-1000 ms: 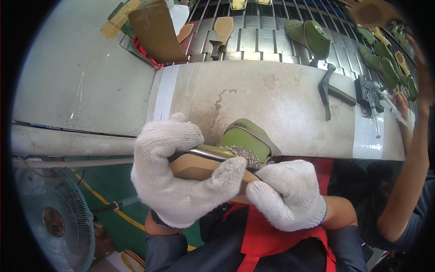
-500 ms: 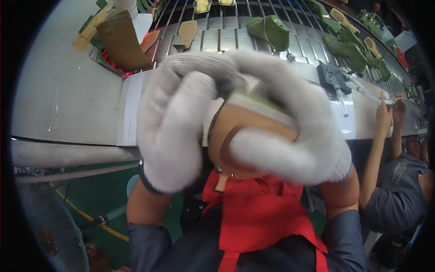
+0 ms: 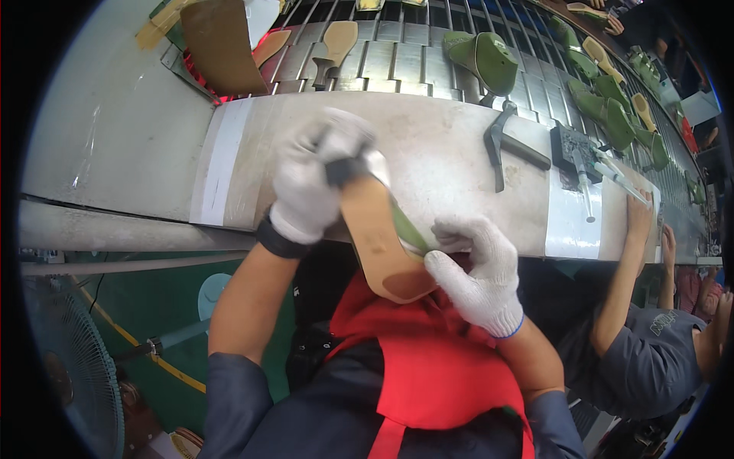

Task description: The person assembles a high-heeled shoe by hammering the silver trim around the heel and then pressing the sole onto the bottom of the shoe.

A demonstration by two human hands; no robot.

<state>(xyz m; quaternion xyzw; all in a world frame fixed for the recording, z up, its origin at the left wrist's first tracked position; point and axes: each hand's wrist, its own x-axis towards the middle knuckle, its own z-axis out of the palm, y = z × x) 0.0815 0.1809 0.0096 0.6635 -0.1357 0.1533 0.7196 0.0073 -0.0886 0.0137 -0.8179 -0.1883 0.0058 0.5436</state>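
A high-heeled shoe [image 3: 375, 237] is held sole-up over the near edge of the bench. It has a tan sole, a dark heel and a strip of green along its side. My left hand [image 3: 302, 180], in a white knit glove, is closed around the heel end; motion blurs it slightly. At the toe end, my gloved right hand [image 3: 485, 271] grips the shoe's right edge with its thumb and bent fingers. The shoe hides part of these fingers. Beyond the right hand, a hammer [image 3: 505, 145] with a dark handle lies on the bench.
The pale bench [image 3: 428, 130] borders a metal conveyor [image 3: 390, 65] bearing green shoe lasts [image 3: 489, 61] and tan soles [image 3: 339, 38]. A dark block [image 3: 569, 149] and syringes [image 3: 585, 183] lie at the right, near a co-worker's arm [image 3: 623, 268]. A fan [image 3: 80, 398] stands lower left.
Both hands have come lower and apart, and the shoe has turned so its sole shows lengthwise. The left hand now has the heel end. The hammer, hidden before, has come into sight.
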